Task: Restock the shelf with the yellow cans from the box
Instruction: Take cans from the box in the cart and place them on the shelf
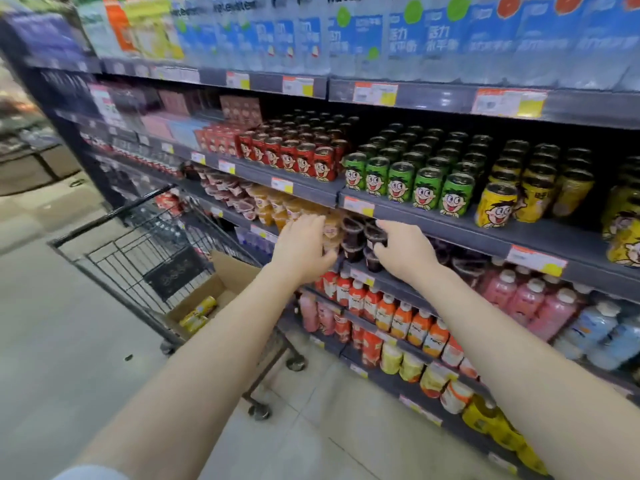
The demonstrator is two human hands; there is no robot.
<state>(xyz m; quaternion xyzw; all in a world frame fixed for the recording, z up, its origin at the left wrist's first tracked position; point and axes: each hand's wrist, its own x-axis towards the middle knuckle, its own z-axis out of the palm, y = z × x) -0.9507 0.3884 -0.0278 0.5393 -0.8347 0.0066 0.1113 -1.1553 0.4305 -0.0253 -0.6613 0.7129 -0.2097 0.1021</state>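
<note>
Hands out level before the drinks shelf (pixel 519 235), both empty.
Left hand (pixel 304 247) and right hand (pixel 403 252) hover side by side, fingers loosely curled round nothing, just in front of the jelly cups (pixel 353 233). Yellow cans (pixel 497 206) stand up on the right beside the green cans (pixel 401 181); loose cans (pixel 199 313) lie in the cardboard box (pixel 228 271) inside the trolley (pixel 138 237).

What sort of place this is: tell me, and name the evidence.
Most likely a supermarket drinks aisle: tiered shelves with price tags on their edges, rows of green cans, and a wire shopping cart holding a cardboard box.
</note>
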